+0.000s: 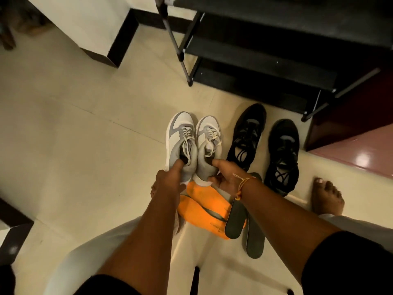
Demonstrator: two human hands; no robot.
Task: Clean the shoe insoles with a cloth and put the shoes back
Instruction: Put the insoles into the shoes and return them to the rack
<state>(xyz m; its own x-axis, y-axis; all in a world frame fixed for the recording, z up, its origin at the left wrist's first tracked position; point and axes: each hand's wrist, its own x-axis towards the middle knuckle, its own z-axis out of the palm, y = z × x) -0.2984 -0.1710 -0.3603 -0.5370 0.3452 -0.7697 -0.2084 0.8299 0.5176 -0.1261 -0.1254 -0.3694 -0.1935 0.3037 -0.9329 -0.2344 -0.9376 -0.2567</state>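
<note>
Two grey-and-white sneakers stand side by side, toes pointing away from me. My left hand (171,177) grips the heel of the left grey sneaker (180,137), thumb inside the opening. My right hand (225,177) holds the heel of the right grey sneaker (209,141) the same way. Beneath the heels lie two orange insoles (202,207). Two dark grey insoles (244,226) rest on the floor beside them. A pair of black sneakers (282,154) sits to the right. No cloth is visible.
A black multi-tier shoe rack (265,60) stands ahead on the cream tiled floor. A dark cabinet base (121,39) is at upper left, a maroon step (350,145) at right. My bare foot (327,196) rests near the black shoes.
</note>
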